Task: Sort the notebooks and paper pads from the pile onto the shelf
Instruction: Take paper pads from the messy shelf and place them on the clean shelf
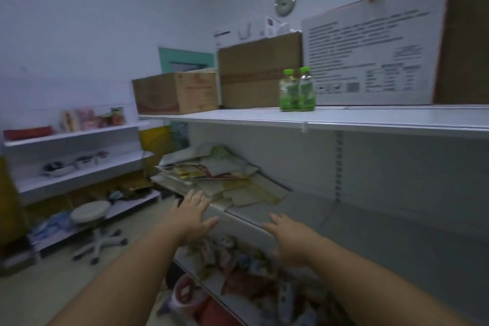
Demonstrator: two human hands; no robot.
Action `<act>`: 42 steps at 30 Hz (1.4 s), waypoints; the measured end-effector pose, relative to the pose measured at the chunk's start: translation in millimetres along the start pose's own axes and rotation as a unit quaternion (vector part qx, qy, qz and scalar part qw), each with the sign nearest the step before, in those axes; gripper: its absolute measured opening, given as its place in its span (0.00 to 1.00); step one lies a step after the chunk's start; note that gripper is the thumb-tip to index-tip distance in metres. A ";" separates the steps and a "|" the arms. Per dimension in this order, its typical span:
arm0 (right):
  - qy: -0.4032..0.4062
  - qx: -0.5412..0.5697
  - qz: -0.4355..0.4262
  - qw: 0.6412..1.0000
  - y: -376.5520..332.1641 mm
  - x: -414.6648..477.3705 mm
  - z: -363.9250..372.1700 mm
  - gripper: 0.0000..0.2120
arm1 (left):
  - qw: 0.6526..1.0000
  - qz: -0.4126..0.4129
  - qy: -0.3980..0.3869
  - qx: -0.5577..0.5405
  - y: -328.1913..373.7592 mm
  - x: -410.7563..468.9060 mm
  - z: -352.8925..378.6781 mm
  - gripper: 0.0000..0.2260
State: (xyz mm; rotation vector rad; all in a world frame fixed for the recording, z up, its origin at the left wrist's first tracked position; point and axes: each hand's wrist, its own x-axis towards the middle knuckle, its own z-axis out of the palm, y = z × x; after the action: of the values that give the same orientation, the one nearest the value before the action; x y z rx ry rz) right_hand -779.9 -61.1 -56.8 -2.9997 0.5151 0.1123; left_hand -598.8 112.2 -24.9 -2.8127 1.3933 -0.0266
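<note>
A loose pile of notebooks and paper pads (219,174) lies on the left half of the middle shelf (344,217), its covers pale, yellow and red. My left hand (191,216) is stretched out flat with spread fingers, its fingertips just short of the pile's near edge. Over the shelf's front edge, right of the pile, my right hand (289,235) hovers with its fingers apart. Neither hand holds anything. The right half of the middle shelf is bare.
Two green-capped bottles (297,90) and several cardboard boxes (260,70) stand on the top shelf (344,118). The lower shelf holds mixed colourful packets (246,267). A white swivel stool (92,222) stands on the floor at left, before another white shelving unit (79,164).
</note>
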 end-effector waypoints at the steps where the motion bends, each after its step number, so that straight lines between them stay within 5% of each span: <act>1: -0.007 0.000 -0.008 1.000 -12.4 15.1 0.8 0.34 | 1.000 -0.010 0.006 0.002 -15.0 1.5 -0.8 0.31; 13: 0.059 -0.031 -0.101 0.993 -55.6 214.1 -29.2 0.30 | 0.996 -0.088 0.012 0.005 -127.4 96.9 -10.9 0.30; 24: 0.101 -0.038 -0.094 0.990 -66.2 370.8 -52.4 0.24 | 0.998 -0.050 0.010 0.023 -211.0 185.9 -5.6 0.29; 33: 0.234 -0.019 -0.024 0.972 -118.3 511.7 -46.2 0.19 | 0.998 0.009 0.044 -0.051 -336.8 277.0 4.5 0.28; 36: 0.174 -0.040 0.041 0.983 -134.0 560.3 -44.6 0.29 | 0.995 0.044 0.036 -0.083 -379.0 303.1 9.2 0.28; 42: 0.150 -0.154 0.069 0.974 -125.6 602.2 -39.5 0.23 | 0.977 0.070 0.027 -0.197 -444.9 366.2 10.4 0.25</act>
State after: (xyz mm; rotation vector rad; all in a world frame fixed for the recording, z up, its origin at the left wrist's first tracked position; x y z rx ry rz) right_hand -169.3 -145.5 -60.8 -3.3004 0.8030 -0.2842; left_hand -22.9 90.4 -25.8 -3.0255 1.7830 0.1987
